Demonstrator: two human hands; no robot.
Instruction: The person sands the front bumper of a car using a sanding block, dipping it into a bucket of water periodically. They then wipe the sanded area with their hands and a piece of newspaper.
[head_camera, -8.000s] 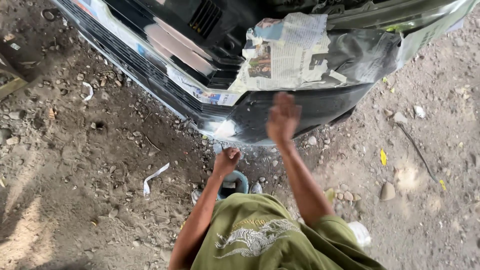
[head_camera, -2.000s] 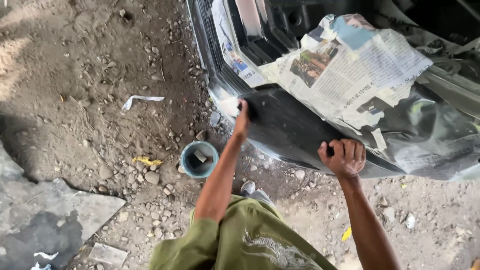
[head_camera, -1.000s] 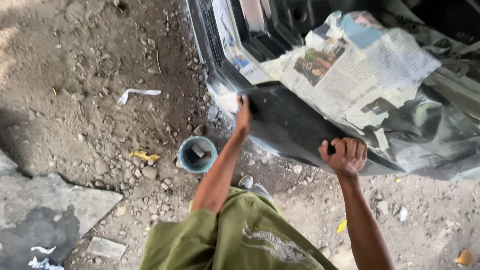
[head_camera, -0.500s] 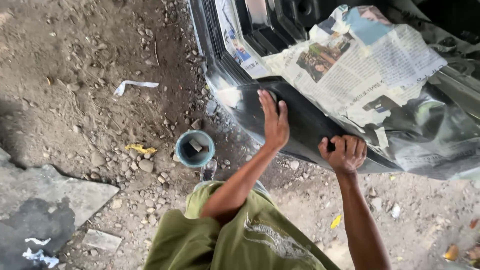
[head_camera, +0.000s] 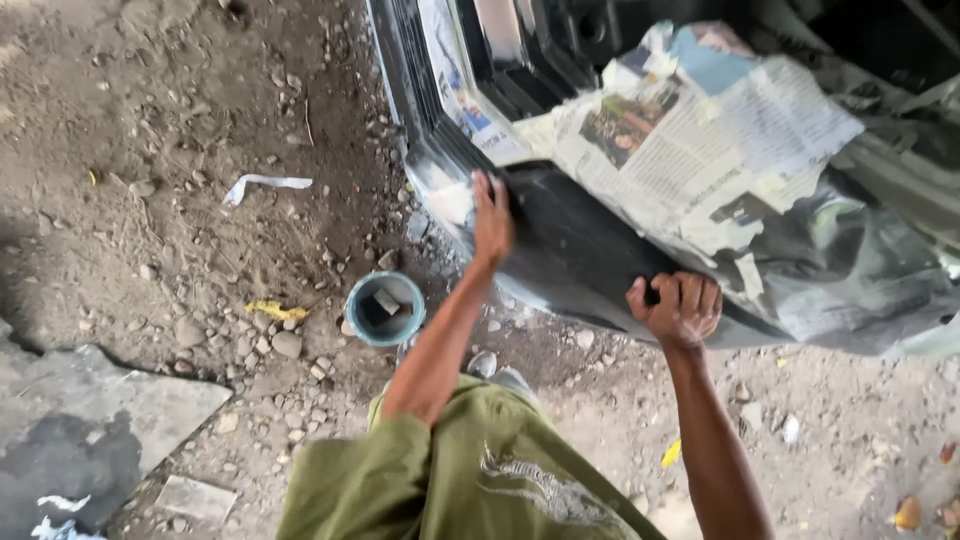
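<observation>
Head view. We look down on a black car bumper that runs slantwise from the upper middle to the right edge, above bare dirt ground. The left hand lies flat and open on the bumper's near corner, palm down, fingers pointing up and away from us; a pale, glossy patch sits just beside the fingertips, and we cannot tell for certain whether the palm presses a cloth or pad beneath it. The right hand is farther along the same panel, lower and to the right, its fingers curled shut over the bumper's bottom edge. The bumper therefore lies directly under both hands, spanning the gap between them. Sheets of newspaper cover the bodywork above the bumper, their lower edge hanging just above the right hand. On the ground, near the left forearm and well below the left hand, stands a small round blue tin holding a pale block. A yellow scrap lies just left of the tin, a white strip farther up. An olive-green garment fills the lower middle.
</observation>
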